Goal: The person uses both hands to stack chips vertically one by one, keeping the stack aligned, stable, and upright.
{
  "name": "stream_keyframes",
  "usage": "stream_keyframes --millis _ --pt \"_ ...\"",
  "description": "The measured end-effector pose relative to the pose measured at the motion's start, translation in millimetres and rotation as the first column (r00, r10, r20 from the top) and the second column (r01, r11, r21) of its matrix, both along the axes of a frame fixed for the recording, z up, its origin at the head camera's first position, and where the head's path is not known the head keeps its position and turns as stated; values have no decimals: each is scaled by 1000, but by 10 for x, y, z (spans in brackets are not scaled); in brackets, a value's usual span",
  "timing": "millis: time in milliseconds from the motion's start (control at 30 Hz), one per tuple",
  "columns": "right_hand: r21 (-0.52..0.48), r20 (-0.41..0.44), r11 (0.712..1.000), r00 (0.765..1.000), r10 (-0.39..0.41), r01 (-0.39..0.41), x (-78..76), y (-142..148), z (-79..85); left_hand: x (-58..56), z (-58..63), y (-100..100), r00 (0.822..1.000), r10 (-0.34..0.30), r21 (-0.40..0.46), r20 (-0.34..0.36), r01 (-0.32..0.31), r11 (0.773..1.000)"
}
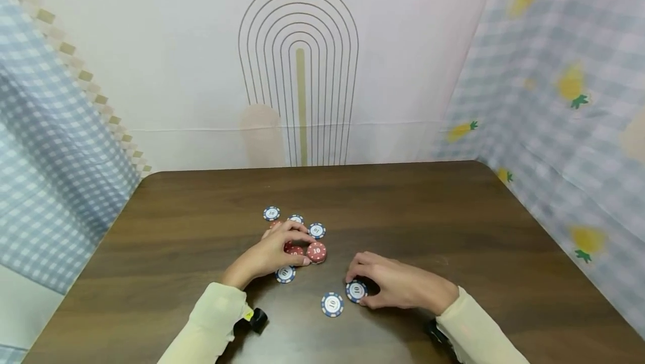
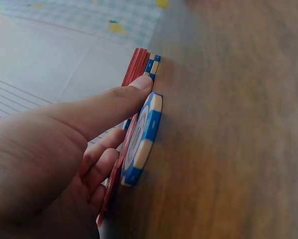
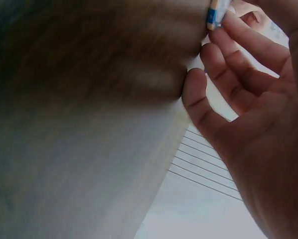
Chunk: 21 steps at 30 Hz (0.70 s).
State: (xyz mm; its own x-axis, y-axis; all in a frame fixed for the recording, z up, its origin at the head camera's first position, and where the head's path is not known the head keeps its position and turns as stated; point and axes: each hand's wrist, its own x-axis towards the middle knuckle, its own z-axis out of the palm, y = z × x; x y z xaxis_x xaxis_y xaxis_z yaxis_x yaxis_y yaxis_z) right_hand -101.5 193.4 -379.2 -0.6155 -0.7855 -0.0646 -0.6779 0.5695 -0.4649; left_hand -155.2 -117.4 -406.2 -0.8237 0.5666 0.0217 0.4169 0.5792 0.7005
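My left hand (image 1: 276,248) bends over a group of poker chips and holds a short stack topped by a red chip (image 1: 317,252) between thumb and fingers. In the left wrist view, blue-and-white edges show under the red stack (image 2: 134,65), with the thumb against its side. Beneath that hand lie more red chips (image 1: 296,251), partly hidden, and a blue chip (image 1: 285,274) below the thumb. My right hand (image 1: 403,283) pinches a blue-and-white chip (image 1: 356,291) marked 10 at the tabletop. Just left of it, another blue chip (image 1: 332,304) lies flat.
Beyond the left hand lie several blue chips, among them one at the far left (image 1: 271,213) and one at the right (image 1: 317,231). The brown wooden table (image 1: 403,201) ends at a white cloth backdrop (image 1: 403,73), with checked cloths (image 1: 564,145) along the sides.
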Motion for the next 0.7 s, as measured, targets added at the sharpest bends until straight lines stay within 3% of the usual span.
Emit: stream_keyframes --millis 200,400,700 --pt "-41 -13 999 1000 -11 11 1 -4 14 3 -11 9 1000 -3 10 0 3 1000" --pt "-68 42 991 993 -108 111 -45 -49 26 -2 5 1 1000 -1 -7 5 1 1000" --pt "-122 -15 978 985 -172 169 -116 -132 17 7 10 19 1000 3 -4 8 -3 1000"
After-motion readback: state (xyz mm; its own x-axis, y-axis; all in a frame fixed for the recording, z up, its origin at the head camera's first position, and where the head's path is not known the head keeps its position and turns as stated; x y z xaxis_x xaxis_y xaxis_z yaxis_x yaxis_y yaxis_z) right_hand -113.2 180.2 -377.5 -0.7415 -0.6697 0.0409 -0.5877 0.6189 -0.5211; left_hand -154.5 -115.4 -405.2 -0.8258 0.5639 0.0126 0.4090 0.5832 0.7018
